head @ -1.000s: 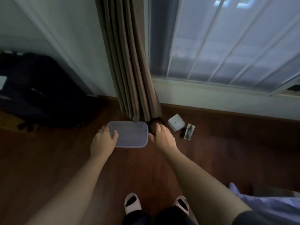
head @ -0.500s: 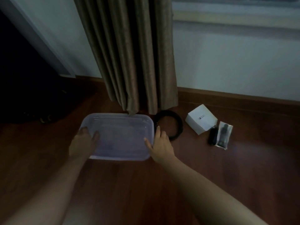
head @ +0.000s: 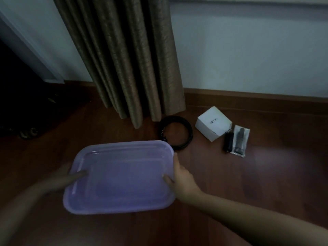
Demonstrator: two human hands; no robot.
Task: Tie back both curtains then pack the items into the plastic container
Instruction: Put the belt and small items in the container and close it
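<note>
A pale purple plastic container with its lid on is low in the middle of the view, held over the wooden floor. My left hand grips its left edge, thumb on the lid. My right hand grips its right edge. A brown curtain hangs straight down to the floor behind it. To the right on the floor lie a coiled black cable, a small white box, a small black item and a clear packet with a dark item.
A pale wall with a wooden skirting board runs along the back. A dark bag or case sits in shadow at the far left. Bare wooden floor stretches to the right of my right arm.
The view has come lower and closer to the floor. The container has moved away from the curtain's foot toward me, with both hands shifting from on top of it to gripping its side edges.
</note>
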